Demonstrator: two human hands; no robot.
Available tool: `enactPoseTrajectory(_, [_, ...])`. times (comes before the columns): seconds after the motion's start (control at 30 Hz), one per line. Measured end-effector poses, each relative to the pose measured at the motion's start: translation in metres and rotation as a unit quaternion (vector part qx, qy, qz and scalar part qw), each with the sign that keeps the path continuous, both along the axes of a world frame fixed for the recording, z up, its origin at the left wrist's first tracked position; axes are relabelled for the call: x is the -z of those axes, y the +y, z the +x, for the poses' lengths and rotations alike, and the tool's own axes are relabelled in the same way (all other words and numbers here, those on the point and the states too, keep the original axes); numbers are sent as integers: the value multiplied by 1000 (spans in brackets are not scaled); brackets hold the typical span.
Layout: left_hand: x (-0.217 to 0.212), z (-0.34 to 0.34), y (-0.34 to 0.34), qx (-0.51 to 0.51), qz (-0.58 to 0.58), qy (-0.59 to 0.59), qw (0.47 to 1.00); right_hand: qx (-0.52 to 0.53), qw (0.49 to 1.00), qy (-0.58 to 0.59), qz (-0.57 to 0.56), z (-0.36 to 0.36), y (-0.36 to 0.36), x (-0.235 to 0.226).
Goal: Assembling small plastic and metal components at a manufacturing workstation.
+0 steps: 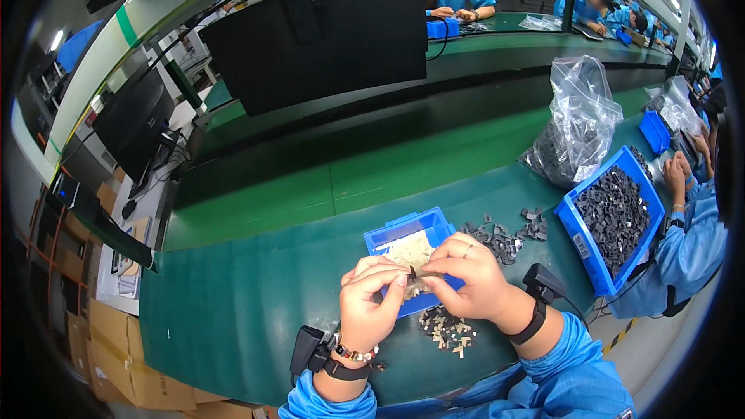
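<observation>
My left hand (371,299) pinches a small black part (412,272) between thumb and fingers. Close against it, my right hand (470,278) has its thumb and forefinger pressed together at the part; whatever lies between those fingertips is too small to make out. Both hands are over a blue bin (376,240) holding many small cream-coloured pieces (411,248). Just right of the bin, loose dark grey plastic parts (503,244) lie on the green table. A pile of mixed black and cream pieces (448,330) sits below my right hand.
On the right stands a large blue tray (576,242) of black parts, behind it a clear plastic bag (578,120) of dark parts. A co-worker's arm (673,256) is beside the tray. A black monitor (318,39) hangs over the far side; cardboard boxes (140,357) stand lower left.
</observation>
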State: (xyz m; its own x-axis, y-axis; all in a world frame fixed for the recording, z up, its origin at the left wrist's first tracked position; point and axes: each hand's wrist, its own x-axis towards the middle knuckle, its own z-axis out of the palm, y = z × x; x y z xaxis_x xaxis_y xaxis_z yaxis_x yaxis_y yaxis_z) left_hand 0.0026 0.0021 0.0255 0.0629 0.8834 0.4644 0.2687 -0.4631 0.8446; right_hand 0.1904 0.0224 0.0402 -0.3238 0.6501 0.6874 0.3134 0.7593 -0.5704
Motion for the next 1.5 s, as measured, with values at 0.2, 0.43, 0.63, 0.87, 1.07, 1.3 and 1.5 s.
enactPoseTrajectory(0.2, [-7, 4, -2, 3, 48, 64, 997, -2, 998, 45, -47, -6, -3, 5])
enactPoseTrajectory(0.43, [-1, -1, 0, -127, 49, 157, 978, 95, 995, -20, -2, 15, 11, -6])
enactPoseTrajectory(0.63, [16, 10, 5, -110, 47, 154, 981, 277, 931, -145, -187, 100, 47, 9])
enactPoseTrajectory(0.87, [16, 19, -2, -88, 3, 152, 985, 182, 949, -210, -152, 96, 60, 23])
enactPoseTrajectory(1.07, [21, 18, -6, -73, 5, 133, 988, 197, 937, -230, -175, 89, 55, 34])
enactPoseTrajectory(1.3, [12, 14, -15, -118, 25, 137, 983, 181, 967, -42, -172, 68, 41, 26])
enactPoseTrajectory(1.5, [-4, 13, -5, -65, 155, 141, 976, -164, 861, 320, -360, 25, -3, 2])
